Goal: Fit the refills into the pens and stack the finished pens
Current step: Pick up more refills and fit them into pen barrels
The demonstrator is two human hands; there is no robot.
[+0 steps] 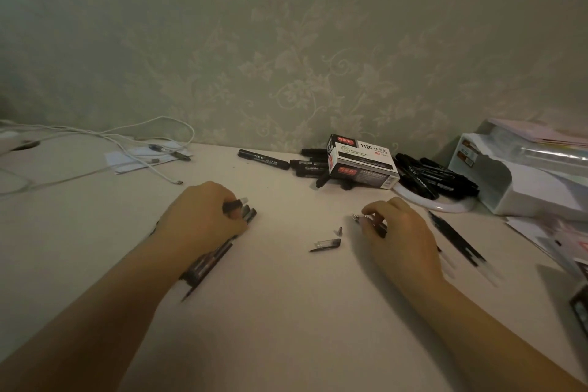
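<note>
- Nearest, toward the front-left of the table [286,312], a row of dark pens [208,259] lies side by side under the left forearm; this looks like the finished stack, though how many it holds cannot be told.
- The left hand [206,213] rests on the far end of that row, fingers curled round a pen [237,203] with a clear tip poking out, apparently adding it to or lining it up with the rest.
- The right hand [397,229] sits mid-table, fingers bent and pinching a thin dark piece with a metal tip [366,221], likely a refill or part-built pen.
- Between the hands, well apart from both, lie a clear cap with clip [326,244] and a tiny cone tip [339,230], so at least one pen is not yet assembled.
- Just right of the right hand, toward the right edge, loose refills [458,240] lie in a slanted bunch; work remains.
- Judged so, the task is partway through: some pens stacked, parts and refills waiting.
- Farther back, a printed carton [362,162] marked 1120 stands near the wall, closed as far as can be seen; contents unseen.
- Black markers [264,159] lie loose around it at the back edge, and more are heaped on a white round dish [445,205] to its right.
- At the back-right corner a white desk organiser [521,181] holds papers and a clear sleeve.
- At the back-left, white cables [127,137] trail over paper.
</note>
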